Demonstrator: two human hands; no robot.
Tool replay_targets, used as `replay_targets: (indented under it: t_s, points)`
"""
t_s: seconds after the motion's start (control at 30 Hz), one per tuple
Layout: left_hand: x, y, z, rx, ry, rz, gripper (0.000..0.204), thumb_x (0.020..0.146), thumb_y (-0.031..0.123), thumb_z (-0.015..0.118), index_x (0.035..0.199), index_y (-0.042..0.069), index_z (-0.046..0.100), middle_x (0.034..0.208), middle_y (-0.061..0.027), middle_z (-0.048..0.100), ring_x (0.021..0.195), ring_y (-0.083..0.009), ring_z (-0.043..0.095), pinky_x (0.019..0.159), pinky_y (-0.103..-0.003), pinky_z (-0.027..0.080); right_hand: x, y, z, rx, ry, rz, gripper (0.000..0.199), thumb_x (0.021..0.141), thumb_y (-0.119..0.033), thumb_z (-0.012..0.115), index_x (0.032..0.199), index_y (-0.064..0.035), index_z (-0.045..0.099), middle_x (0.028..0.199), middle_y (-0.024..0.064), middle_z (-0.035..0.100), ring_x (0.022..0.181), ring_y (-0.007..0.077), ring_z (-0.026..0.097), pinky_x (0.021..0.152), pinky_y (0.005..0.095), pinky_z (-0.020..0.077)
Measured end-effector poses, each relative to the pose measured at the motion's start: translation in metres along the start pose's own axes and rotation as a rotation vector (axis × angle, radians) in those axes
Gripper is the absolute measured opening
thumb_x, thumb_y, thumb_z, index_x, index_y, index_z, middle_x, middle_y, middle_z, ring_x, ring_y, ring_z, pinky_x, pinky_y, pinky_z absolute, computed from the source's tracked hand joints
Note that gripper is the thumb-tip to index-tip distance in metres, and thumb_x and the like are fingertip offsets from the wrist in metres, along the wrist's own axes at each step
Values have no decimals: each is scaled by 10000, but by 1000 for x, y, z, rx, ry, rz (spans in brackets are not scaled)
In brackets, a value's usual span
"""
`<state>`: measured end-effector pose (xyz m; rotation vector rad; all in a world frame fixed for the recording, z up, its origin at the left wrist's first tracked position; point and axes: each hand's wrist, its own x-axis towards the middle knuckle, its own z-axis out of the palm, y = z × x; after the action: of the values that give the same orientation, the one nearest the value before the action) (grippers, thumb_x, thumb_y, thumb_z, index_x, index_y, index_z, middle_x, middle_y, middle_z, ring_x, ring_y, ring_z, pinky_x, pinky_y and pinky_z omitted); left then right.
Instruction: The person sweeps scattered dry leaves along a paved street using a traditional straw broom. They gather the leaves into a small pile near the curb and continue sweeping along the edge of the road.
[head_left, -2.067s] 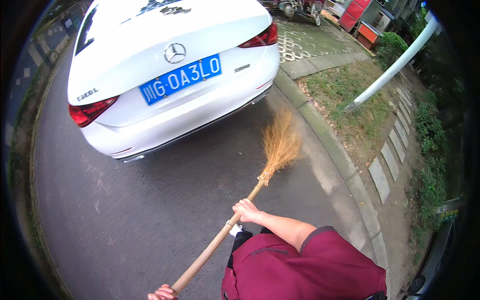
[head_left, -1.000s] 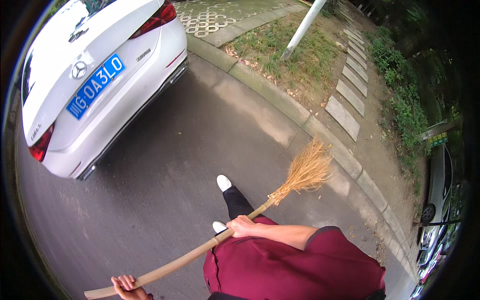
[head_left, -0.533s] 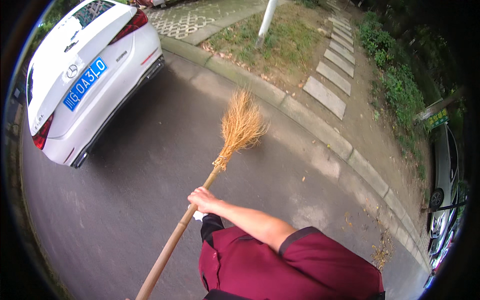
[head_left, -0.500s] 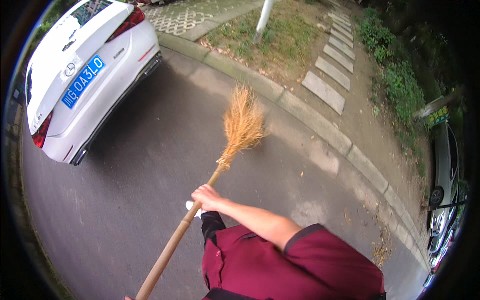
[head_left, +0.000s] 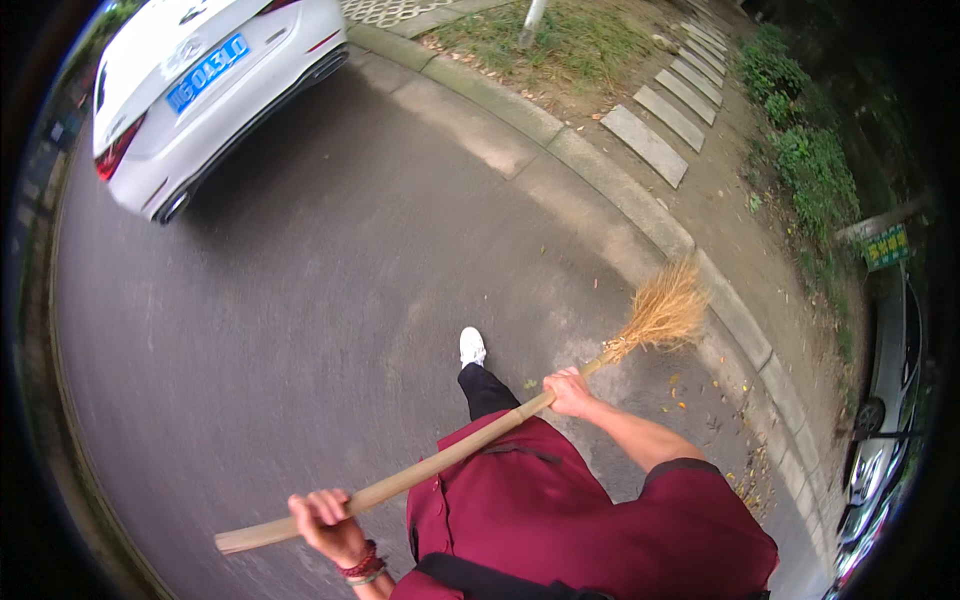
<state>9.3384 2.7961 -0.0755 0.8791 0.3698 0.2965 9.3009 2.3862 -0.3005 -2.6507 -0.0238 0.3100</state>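
- Grip: the right hand [head_left: 570,392] is wrapped round the broom [head_left: 452,451] just behind its bristles [head_left: 660,310]; the left hand [head_left: 330,528] curls over the pole near its bare end, how firmly I cannot tell.
- White car [head_left: 235,115]: well apart from the broom.
- Curb [head_left: 628,195]: the bristles are just beside it and might snag if swung wide.
- Broom: slants across the body; a loose left hold could let the pole slip.
- Leaves [head_left: 756,472]: strewn by the curb; a hard flick could scatter them.
- White shoe [head_left: 472,346]: a low swing could catch it.
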Motion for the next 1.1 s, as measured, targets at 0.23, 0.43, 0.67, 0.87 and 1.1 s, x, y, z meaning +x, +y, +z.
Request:
replay_targets:
  t_s: [0.23, 0.43, 0.67, 0.87, 1.1]
  points:
    - [-212, 179, -200, 60, 432, 416, 335, 896, 117, 428, 598, 154, 279, 486, 41, 215, 438, -79, 227, 511, -244, 284, -99, -181, 57, 66, 8, -561, 215, 537, -160, 647, 725, -148, 543, 683, 21, 542, 772, 217, 534, 742, 361, 352]
    - [-389, 205, -138, 71, 522, 880, 302, 847, 133, 448, 578, 160, 314, 487, 53, 190, 413, -101, 236, 500, -276, 294, -140, -266, 96, 202, -119, -797, 154, 580, -89, 618, 724, -101, 565, 714, 64, 561, 786, 259, 527, 723, 378, 378]
    - [-555, 158, -151, 117, 299, 676, 328, 885, 131, 411, 587, 154, 277, 488, 35, 213, 445, -98, 233, 507, -268, 255, -360, -121, 111, 266, -23, -557, 128, 600, -138, 625, 690, -115, 537, 700, 62, 554, 776, 267, 546, 706, 384, 388]
    - [-673, 66, -185, 111, 164, 191, 292, 950, 191, 386, 678, 151, 288, 460, 55, 252, 390, -54, 255, 399, -234, 250, -628, 77, 137, 98, -243, -217, 152, 581, -211, 632, 693, -121, 581, 715, 92, 598, 782, 296, 589, 703, 431, 420]
    - [-789, 35, -255, 15, -78, -48, 253, 918, 158, 456, 699, 133, 332, 513, 11, 333, 481, -130, 346, 587, -328, 376, -802, 131, 112, 3, -332, 31, 105, 637, -172, 616, 698, -97, 577, 748, 148, 614, 819, 335, 582, 759, 417, 418]
